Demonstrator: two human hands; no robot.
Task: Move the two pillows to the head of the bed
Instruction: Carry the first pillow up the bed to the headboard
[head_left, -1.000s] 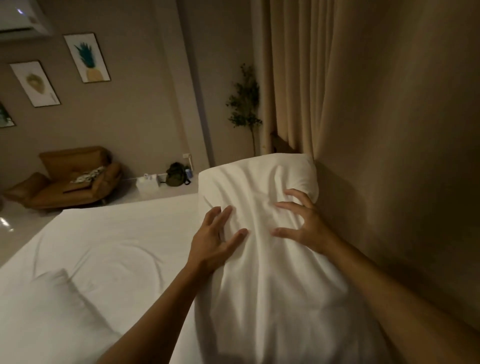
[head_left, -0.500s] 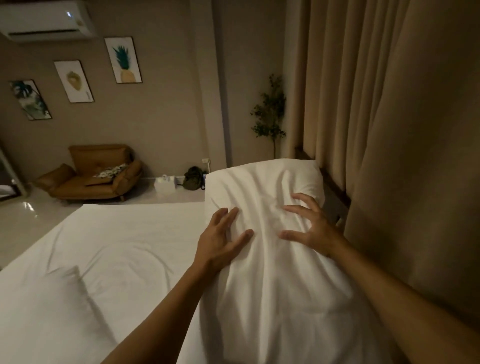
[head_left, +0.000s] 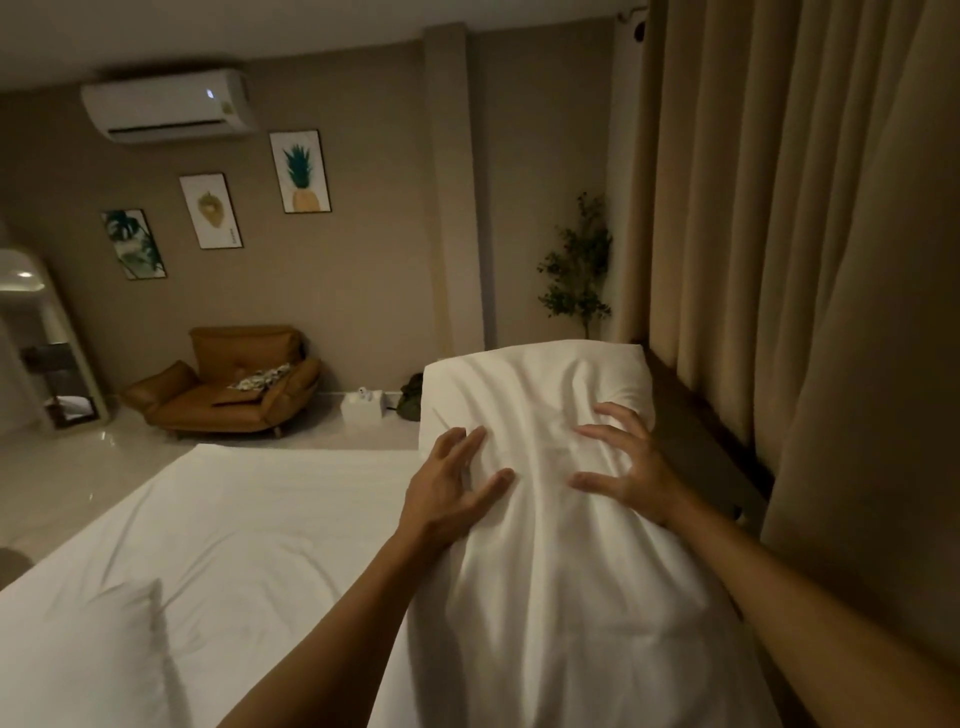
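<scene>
A long white pillow (head_left: 545, 571) lies along the right side of the bed (head_left: 270, 540), beside the dark wooden headboard (head_left: 701, 441). My left hand (head_left: 452, 493) rests flat on the pillow's left side with fingers spread. My right hand (head_left: 623, 462) presses on its upper right part, fingers apart and slightly bent into the fabric. Neither hand grips it. A second white pillow (head_left: 78, 660) lies at the lower left corner of the view, on the bed sheet, away from both hands.
Beige curtains (head_left: 805, 260) hang on the right behind the headboard. Beyond the bed stand a brown armchair (head_left: 228, 384), a white box (head_left: 362, 408) and a dark bag (head_left: 410, 397) on the floor, and a potted plant (head_left: 576, 270) in the corner.
The view has tilted up and left, showing more of the wall and air conditioner. Both hands stay spread on the pillow in nearly the same places.
</scene>
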